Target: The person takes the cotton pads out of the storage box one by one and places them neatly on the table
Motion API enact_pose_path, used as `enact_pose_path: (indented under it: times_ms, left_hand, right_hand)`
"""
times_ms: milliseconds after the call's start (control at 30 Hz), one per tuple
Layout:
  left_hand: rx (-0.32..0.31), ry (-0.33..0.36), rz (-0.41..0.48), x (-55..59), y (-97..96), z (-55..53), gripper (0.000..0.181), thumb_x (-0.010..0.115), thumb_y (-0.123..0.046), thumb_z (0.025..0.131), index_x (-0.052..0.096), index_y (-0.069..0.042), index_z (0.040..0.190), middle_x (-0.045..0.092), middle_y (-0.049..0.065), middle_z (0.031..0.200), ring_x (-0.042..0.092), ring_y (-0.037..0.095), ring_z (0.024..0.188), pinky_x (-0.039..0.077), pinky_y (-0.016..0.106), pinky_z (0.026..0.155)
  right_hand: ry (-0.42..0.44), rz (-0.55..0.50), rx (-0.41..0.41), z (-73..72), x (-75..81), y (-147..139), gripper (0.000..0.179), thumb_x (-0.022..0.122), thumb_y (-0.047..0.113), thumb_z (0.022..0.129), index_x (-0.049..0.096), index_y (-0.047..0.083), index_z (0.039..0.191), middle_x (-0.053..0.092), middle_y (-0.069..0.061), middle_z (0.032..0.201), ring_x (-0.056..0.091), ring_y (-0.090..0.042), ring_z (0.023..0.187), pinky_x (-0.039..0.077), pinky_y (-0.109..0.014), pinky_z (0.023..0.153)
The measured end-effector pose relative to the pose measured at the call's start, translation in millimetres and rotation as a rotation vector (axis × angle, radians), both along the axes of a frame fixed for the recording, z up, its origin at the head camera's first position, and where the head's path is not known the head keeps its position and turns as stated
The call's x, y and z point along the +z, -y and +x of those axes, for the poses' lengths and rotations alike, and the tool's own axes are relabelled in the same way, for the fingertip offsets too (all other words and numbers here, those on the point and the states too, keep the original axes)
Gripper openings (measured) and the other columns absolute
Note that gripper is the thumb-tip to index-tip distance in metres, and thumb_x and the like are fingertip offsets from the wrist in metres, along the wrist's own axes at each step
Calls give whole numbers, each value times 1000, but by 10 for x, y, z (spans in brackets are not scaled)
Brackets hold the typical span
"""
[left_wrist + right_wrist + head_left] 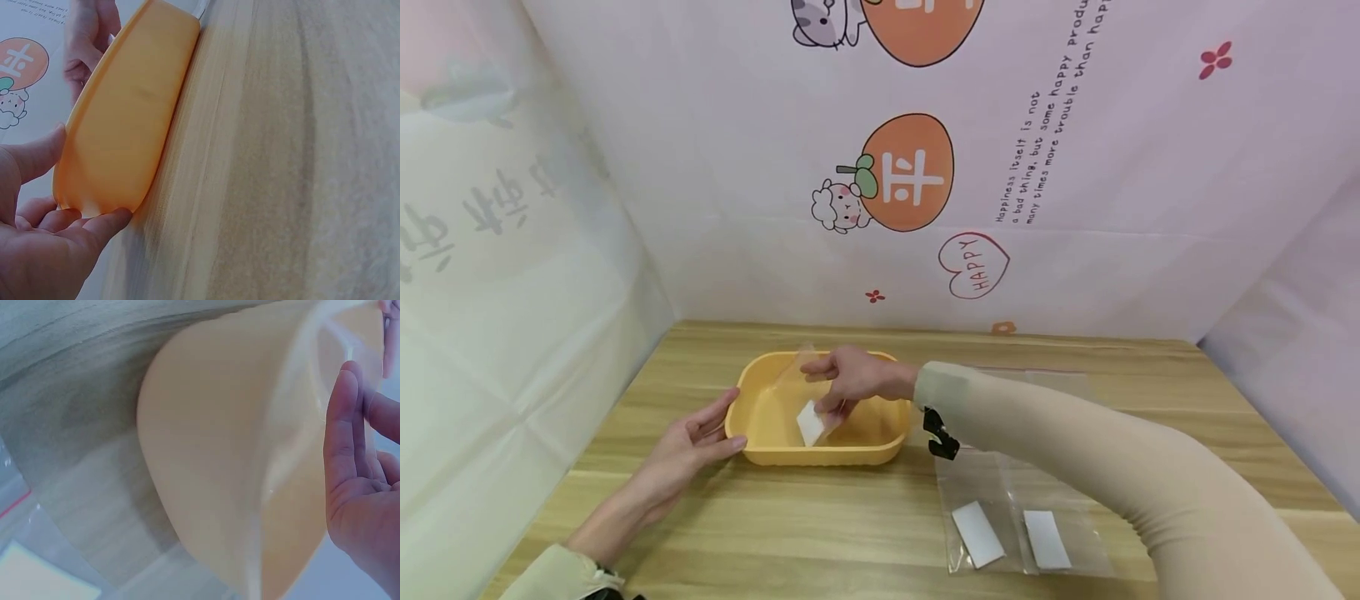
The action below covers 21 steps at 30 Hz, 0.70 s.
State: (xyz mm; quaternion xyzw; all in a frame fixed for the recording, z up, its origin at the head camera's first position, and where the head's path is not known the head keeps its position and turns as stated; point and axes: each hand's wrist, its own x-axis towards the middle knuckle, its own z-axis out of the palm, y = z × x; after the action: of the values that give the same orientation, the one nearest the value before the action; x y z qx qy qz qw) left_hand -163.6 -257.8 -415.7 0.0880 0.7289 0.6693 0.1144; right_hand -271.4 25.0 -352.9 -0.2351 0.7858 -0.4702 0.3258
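Note:
In the head view a yellow plastic basin (850, 457) stands on the wooden table. My left hand (681, 454) grips its left end; in the left wrist view the thumb lies by the rim and the fingers (109, 225) curl against the end wall. My right hand (853, 375) is over the inside of the basin and pinches a clear plastic bag (796, 367), whose film shows faintly by the fingertips in the right wrist view. A white rectangular piece (809, 423) hangs below that hand, seemingly in the bag; the fingers partly hide it.
Right of the basin, several clear zip bags lie flat on the table (850, 533). Two hold white rectangular pieces, a left one (977, 533) and a right one (1047, 540). My right forearm covers part of the bags. A printed wall cloth (737, 208) stands behind the table.

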Motion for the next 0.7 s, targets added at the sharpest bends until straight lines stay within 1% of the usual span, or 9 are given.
enact_pose_path:
  times_ms: [133,200,367,433,567,700]
  left_hand:
    - [7,-1,5,-7,1,16,86,71,-10,102,15,-1,167,10,23,172,22,42,153,44,15,103]
    - [7,2,3,-1,2,20,86,71,-11,102,16,-1,168,10,23,172,22,41,153,44,15,103]
    - [8,6,-3,10,3,19,86,71,-11,102,16,-2,168,9,22,172,20,42,154,44,14,102]
    - [12,6,-4,13,2,17,86,71,-11,102,16,-2,168,9,23,172,19,42,154,43,14,103]
    - [12,4,-6,13,2,15,86,71,-11,102,17,-2,168,10,23,172,18,42,155,43,13,102]
    - [9,1,-7,3,5,15,86,71,-11,102,17,-2,168,9,22,172,16,42,155,42,12,102]
  right_hand:
    - [1,-7,-10,-11,99,-48,67,75,-11,91,49,-6,153,44,-20,161,69,-17,66,64,-33,65]
    - [-5,-8,-26,-6,163,-93,71,76,-11,91,47,-3,156,46,-20,159,69,-17,64,64,-33,65]
    - [-55,-19,-65,6,315,-248,73,77,-9,91,47,1,157,49,-18,158,70,-18,62,65,-35,65]
    - [-66,-28,-75,10,369,-326,74,77,-8,91,46,1,157,48,-17,159,71,-18,64,65,-35,67]
    - [-47,-57,-101,42,459,-517,76,76,-8,92,43,3,160,47,-14,161,73,-19,68,65,-34,69]
    - [-39,-70,-121,112,540,-752,76,75,-7,93,42,5,161,47,-13,161,73,-18,69,64,-33,71]
